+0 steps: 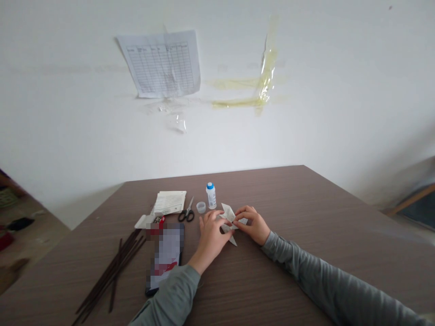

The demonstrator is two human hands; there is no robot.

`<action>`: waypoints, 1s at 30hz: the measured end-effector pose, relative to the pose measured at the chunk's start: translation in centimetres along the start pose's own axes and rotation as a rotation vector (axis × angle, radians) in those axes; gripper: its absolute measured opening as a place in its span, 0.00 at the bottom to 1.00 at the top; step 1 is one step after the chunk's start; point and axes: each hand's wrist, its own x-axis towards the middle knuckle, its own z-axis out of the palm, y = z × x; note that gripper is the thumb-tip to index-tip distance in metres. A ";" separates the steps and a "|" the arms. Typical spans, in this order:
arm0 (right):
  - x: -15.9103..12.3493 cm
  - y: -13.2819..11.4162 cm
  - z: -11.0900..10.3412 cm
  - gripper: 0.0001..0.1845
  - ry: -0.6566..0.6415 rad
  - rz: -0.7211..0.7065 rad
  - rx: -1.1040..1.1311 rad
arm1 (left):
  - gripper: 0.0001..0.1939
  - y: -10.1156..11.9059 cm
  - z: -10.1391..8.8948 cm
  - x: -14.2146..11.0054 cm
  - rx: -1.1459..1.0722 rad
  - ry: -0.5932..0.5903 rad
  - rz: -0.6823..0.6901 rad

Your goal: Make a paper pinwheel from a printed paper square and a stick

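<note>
A small paper pinwheel [228,211], folded from printed white paper with pointed blades, is on the table between my hands. My left hand [212,236] reaches in from the left, its thumb and fingers closed on the paper near its middle. From the other side, my right hand [255,227] pinches the same paper close to the centre. The fingers hide part of the pinwheel and whatever lies at its centre. Just beyond my left hand stand a white glue bottle [211,198] with a blue top and a small clear plastic cup [201,208].
Black-handled scissors [186,214] lie beside a stack of printed paper sheets [171,201]. Nearer are a red-and-white packet [149,221], a phone [167,253] and several dark thin sticks [110,276]. The brown table [306,213] meets a white wall with a taped sheet [163,63].
</note>
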 end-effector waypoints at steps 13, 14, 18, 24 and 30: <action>0.5 -1.4 -1.5 0.17 0.002 0.064 0.190 | 0.13 -0.9 0.9 1.1 -0.159 0.134 -0.038; 0.5 -1.4 -1.5 0.18 -0.005 0.059 0.189 | 0.13 -1.0 0.9 1.1 -0.164 0.138 -0.039; 0.3 -1.1 -1.4 0.16 -0.034 0.087 0.136 | 0.12 -1.3 0.8 1.2 -0.168 0.136 -0.044; 0.3 -1.0 -1.1 0.10 -0.073 0.180 -0.007 | 0.13 -1.6 0.6 0.9 -0.124 0.126 -0.009; 0.6 -1.3 -0.7 0.10 -0.092 0.241 -0.112 | 0.23 -1.0 0.2 0.5 -0.075 0.093 0.020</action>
